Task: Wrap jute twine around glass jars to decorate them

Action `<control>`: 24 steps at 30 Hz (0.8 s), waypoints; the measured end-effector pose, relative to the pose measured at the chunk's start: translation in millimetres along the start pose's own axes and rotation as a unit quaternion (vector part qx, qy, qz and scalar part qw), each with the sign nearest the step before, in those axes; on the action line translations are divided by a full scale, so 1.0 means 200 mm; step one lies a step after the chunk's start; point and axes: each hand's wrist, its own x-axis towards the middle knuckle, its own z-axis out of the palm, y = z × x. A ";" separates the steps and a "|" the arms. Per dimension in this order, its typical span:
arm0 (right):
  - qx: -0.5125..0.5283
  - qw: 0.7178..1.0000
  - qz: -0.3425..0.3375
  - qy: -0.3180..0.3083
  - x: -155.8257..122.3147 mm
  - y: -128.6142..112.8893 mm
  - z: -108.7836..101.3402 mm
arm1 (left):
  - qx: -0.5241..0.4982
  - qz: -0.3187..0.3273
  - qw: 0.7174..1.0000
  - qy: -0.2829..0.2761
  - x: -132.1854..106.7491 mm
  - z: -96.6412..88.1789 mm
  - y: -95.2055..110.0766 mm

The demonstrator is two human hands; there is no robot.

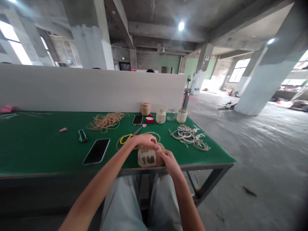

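Observation:
A glass jar (148, 158), partly wrapped in tan twine, lies at the near edge of the green table (38, 147). My left hand (143, 140) rests on top of the jar with its fingers curled down over it. My right hand (167, 158) grips the jar's right side, fingers closed on the wrapping. A loose strand of twine (154, 134) loops on the table just behind my hands. Yellow-handled scissors (127, 137) lie close to my left hand.
A black phone (96, 151) and a green utility knife (82, 135) lie to the left. A twine pile (106, 120), a second phone (137, 119), a twine spool (145, 108), a red tape roll (149, 120) and three jars (171, 115) sit near the white partition (91, 88). White rings with twine (190, 136) lie to the right.

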 end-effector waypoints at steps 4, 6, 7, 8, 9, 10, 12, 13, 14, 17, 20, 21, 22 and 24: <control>0.015 0.999 -0.027 0.031 0.00 0.03 0.02 | -0.002 0.011 1.000 0.006 -0.01 -0.02 0.00; 0.017 0.999 -0.035 0.037 0.00 0.04 0.01 | -0.005 0.020 1.000 0.002 -0.01 -0.03 0.00; 0.017 0.998 -0.038 0.037 0.00 0.04 0.01 | -0.007 0.026 1.000 -0.001 -0.01 -0.04 -0.01; 0.017 0.998 -0.040 0.036 0.00 0.04 0.01 | -0.009 0.031 0.999 -0.004 -0.02 -0.05 -0.01; 0.017 0.998 -0.043 0.034 0.00 0.04 0.01 | -0.010 0.036 0.999 -0.007 -0.02 -0.05 -0.01; 0.016 0.998 -0.046 0.032 0.00 0.04 0.01 | -0.011 0.041 0.999 -0.009 -0.02 -0.06 -0.01; 0.014 0.998 -0.049 0.030 0.00 0.04 0.01 | -0.009 0.048 0.999 -0.006 -0.04 -0.07 -0.01; 0.012 0.998 -0.049 0.030 0.00 0.05 0.01 | -0.006 0.049 0.999 0.000 -0.04 -0.07 -0.01; 0.009 0.998 -0.049 0.030 0.00 0.05 0.01 | -0.003 0.049 0.999 0.007 -0.05 -0.07 0.00; -0.002 0.998 -0.051 0.032 0.00 0.05 0.01 | 0.009 0.044 0.999 0.026 -0.05 -0.07 0.00; -0.017 0.998 -0.055 0.034 0.00 0.05 0.01 | 0.017 0.037 0.998 0.038 -0.04 -0.06 0.00; -0.023 0.998 -0.057 0.034 0.00 0.05 0.01 | 0.019 0.035 0.998 0.041 -0.04 -0.06 0.00; -0.028 0.997 -0.059 0.034 0.00 0.05 0.01 | 0.019 0.034 0.998 0.042 -0.04 -0.05 0.00; -0.039 0.997 -0.064 0.036 -0.01 0.05 0.01 | 0.016 0.032 0.999 0.035 -0.03 -0.05 0.00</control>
